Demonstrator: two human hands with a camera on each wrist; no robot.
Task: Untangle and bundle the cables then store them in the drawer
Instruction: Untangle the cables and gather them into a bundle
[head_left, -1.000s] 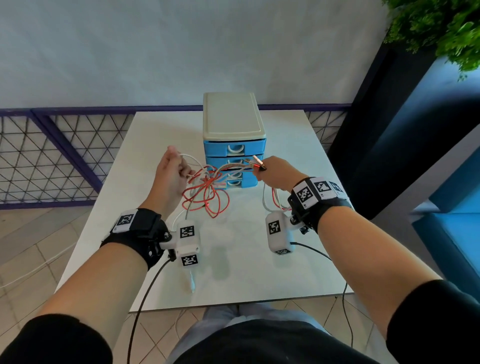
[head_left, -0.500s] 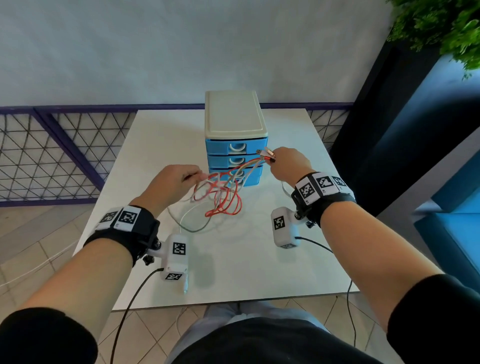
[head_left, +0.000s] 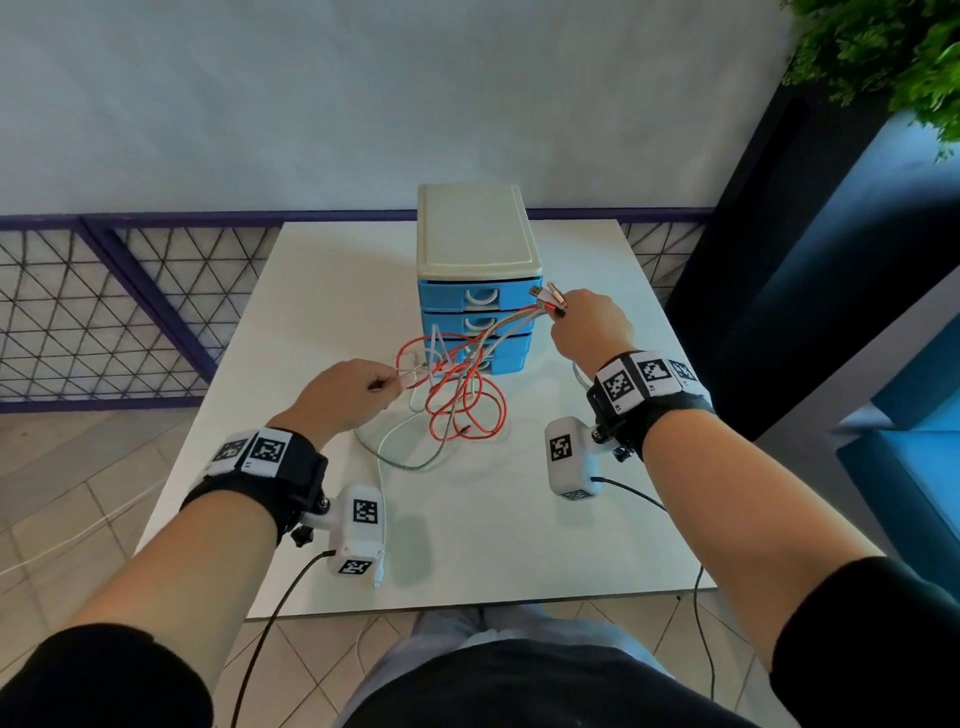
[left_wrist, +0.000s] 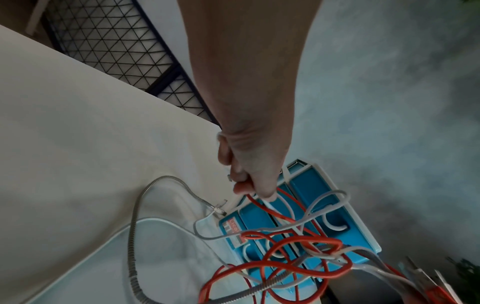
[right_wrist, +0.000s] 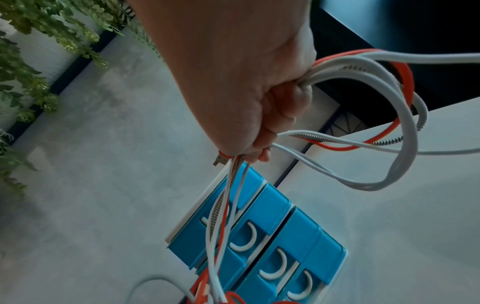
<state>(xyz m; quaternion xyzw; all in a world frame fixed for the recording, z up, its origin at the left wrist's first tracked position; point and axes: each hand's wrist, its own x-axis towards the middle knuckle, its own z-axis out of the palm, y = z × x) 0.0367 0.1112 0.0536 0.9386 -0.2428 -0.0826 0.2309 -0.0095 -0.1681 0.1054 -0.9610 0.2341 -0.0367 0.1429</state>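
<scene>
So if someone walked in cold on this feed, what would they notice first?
Probably the tangle of red, white and braided metal cables strung between the two hands, sagging in loops onto the white table. The right hand grips a bunch of plug ends raised beside the blue drawer unit, whose drawers all look closed, while the left hand pinches strands lower and nearer the person.

The right hand (head_left: 589, 325) went up with the cable ends (head_left: 546, 300). The left hand (head_left: 343, 392) came down, pulling the cables (head_left: 462, 395) apart.
</scene>
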